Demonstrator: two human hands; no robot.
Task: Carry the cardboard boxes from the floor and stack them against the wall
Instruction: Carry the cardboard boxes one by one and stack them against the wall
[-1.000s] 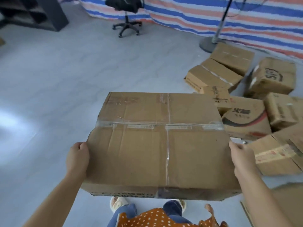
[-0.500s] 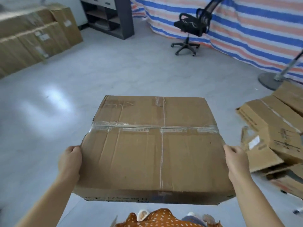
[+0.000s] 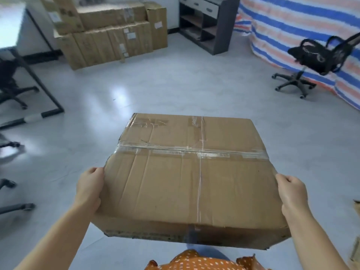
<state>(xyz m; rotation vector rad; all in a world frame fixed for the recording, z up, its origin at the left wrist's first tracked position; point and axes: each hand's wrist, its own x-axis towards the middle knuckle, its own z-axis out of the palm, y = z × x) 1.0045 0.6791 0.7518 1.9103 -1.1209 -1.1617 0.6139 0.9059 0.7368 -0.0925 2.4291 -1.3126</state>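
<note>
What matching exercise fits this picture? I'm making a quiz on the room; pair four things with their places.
Things:
1. carried box
2. stacked boxes
3. office chair
4. dark shelf unit

Places:
A. before the striped tarp, at right
B. between the left hand and right hand
C. far left, against the wall
D. far wall, right of the stack

Pairs: 1-B, 2-C, 3-A, 4-D

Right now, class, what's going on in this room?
A person is carrying a taped cardboard box at waist height, with the left hand gripping one side edge and the right hand gripping the other. Ahead, across open grey floor, a stack of boxes stands against the wall beside a dark shelf unit. An office chair stands to the right by a striped tarp. The carried box has not yet reached the stack.
</note>
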